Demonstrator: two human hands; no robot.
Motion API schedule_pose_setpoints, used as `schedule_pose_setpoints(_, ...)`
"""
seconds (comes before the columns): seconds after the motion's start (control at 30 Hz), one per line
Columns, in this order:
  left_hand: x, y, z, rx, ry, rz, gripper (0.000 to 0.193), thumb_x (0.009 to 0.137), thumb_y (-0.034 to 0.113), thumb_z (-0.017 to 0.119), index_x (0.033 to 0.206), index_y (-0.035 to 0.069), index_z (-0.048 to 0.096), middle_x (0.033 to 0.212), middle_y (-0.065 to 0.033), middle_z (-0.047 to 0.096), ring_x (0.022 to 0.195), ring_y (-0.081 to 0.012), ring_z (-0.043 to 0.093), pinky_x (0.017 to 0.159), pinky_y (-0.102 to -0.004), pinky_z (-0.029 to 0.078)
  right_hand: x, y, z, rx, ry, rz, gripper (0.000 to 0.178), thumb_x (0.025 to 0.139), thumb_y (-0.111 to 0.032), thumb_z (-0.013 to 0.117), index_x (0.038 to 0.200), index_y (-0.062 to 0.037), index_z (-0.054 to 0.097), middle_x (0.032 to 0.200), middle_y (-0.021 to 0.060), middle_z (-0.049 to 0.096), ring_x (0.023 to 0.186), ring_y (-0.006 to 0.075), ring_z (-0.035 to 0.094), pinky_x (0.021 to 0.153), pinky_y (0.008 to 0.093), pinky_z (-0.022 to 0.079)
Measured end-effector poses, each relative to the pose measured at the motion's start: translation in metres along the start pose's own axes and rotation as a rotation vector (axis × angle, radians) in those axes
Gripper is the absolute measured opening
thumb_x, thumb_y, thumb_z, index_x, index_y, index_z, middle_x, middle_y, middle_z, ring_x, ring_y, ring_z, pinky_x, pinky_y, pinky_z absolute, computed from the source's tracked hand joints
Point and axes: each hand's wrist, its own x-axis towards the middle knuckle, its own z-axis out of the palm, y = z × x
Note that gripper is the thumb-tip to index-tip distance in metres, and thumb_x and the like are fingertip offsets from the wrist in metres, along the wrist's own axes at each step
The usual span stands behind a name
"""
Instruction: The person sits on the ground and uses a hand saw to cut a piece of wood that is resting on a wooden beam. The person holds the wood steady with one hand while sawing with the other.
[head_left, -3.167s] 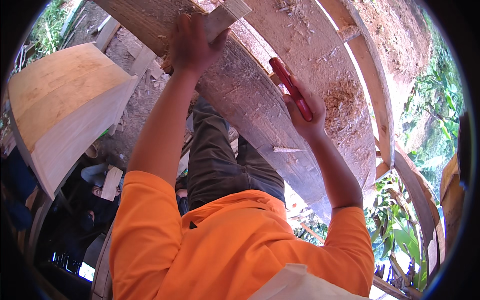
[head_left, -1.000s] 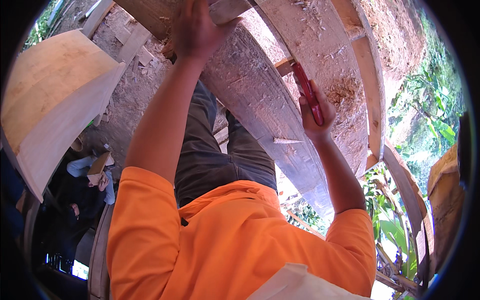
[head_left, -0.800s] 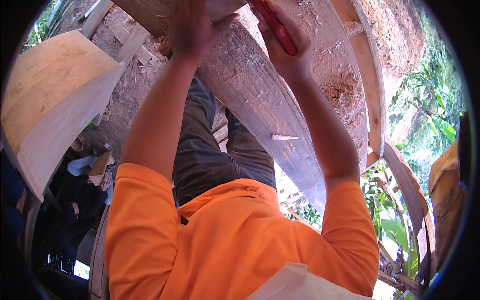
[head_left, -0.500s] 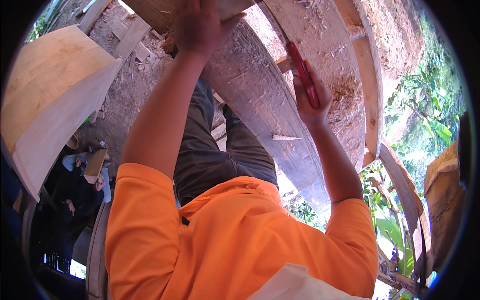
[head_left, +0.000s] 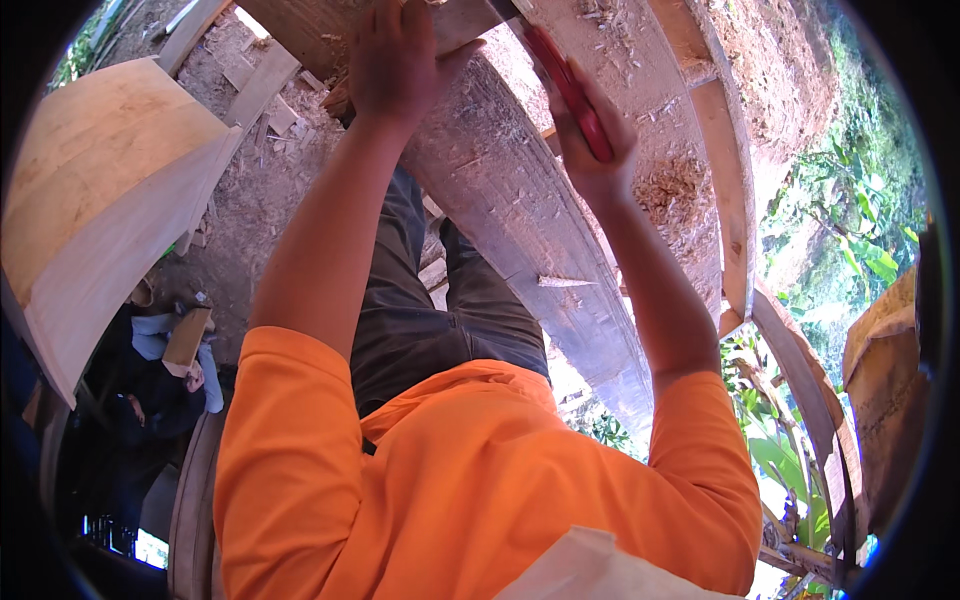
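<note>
My right hand (head_left: pixel 598 150) is closed around the red handle of a hand saw (head_left: pixel 572 92). Its thin blade runs up and left, where it reaches the end of a wooden board (head_left: pixel 462 22) at the top edge. The blade's tip is out of view. On that board rests my left hand (head_left: pixel 392 70), fingers stretched forward and thumb spread toward the saw; the fingertips are partly cut off by the picture's edge. Beneath both hands slants a wide grey plank (head_left: pixel 500 185), with a thin wood splinter (head_left: pixel 565 282) lying on it.
Wood shavings (head_left: pixel 675 195) cover a second broad plank at right, beside a curved wooden frame (head_left: pixel 722 150). A large pale curved wooden panel (head_left: pixel 120 150) stands at left. Below it another person (head_left: pixel 150 390) holds a small wooden block (head_left: pixel 187 338). Scraps litter the ground (head_left: pixel 265 200).
My right hand and the saw have moved forward and a little left, toward the board's end. My left hand stays almost where it was on the board.
</note>
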Motion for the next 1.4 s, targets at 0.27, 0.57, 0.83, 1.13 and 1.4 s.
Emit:
schedule_pose_setpoints(0.27,-0.011,-0.024,0.015,0.130,0.023,0.064,0.059,0.086,0.064,0.072,0.104,0.010,0.057,0.097,-0.0152,0.056,0.092,-0.0386,0.060,0.077,-0.0526,0.050,-0.088,0.014,-0.054,-0.049,-0.010,-0.054,0.050,0.090,-0.006,0.079,0.138,-0.0106,0.065,0.108,0.0143,0.078,0.094,0.0181,0.076,0.079,0.0284,0.057)
schedule_pose_setpoints(0.57,-0.003,-0.031,0.027,0.186,0.127,-0.017,0.068,0.080,0.069,0.075,0.098,0.006,0.058,0.094,-0.0161,0.060,0.094,-0.0390,0.062,0.081,-0.0526,0.052,-0.030,-0.017,-0.057,-0.126,-0.122,0.004,0.051,0.089,-0.009,0.080,0.138,-0.0144,0.066,0.098,0.0106,0.078,0.086,0.0151,0.075,0.077,0.0278,0.057)
schedule_pose_setpoints(0.83,-0.003,-0.028,0.022,0.129,0.089,-0.068,0.067,0.076,0.064,0.082,0.097,0.005,0.059,0.094,-0.0151,0.061,0.092,-0.0389,0.061,0.080,-0.0529,0.051,-0.107,-0.025,-0.105,-0.182,-0.124,0.147,0.052,0.089,-0.011,0.080,0.139,-0.0118,0.064,0.096,0.0138,0.077,0.081,0.0201,0.075,0.073,0.0304,0.055)
schedule_pose_setpoints(1.13,0.014,-0.041,0.009,0.072,-0.008,0.027,0.065,0.075,0.060,0.084,0.095,0.008,0.051,0.098,-0.0140,0.055,0.093,-0.0370,0.059,0.077,-0.0527,0.050,-0.055,-0.149,-0.147,-0.091,-0.296,0.237,0.057,0.093,-0.007,0.072,0.148,-0.0094,0.055,0.100,0.0114,0.077,0.087,0.0166,0.074,0.080,0.0303,0.056)
schedule_pose_setpoints(1.4,0.019,-0.037,0.007,0.087,0.017,0.087,0.063,0.073,0.055,0.087,0.093,0.008,0.048,0.095,-0.0133,0.053,0.088,-0.0355,0.058,0.075,-0.0501,0.050,-0.028,-0.226,-0.136,-0.225,-0.358,0.239,0.057,0.095,0.000,0.065,0.150,-0.0068,0.051,0.108,0.0102,0.077,0.090,0.0187,0.073,0.083,0.0293,0.054)
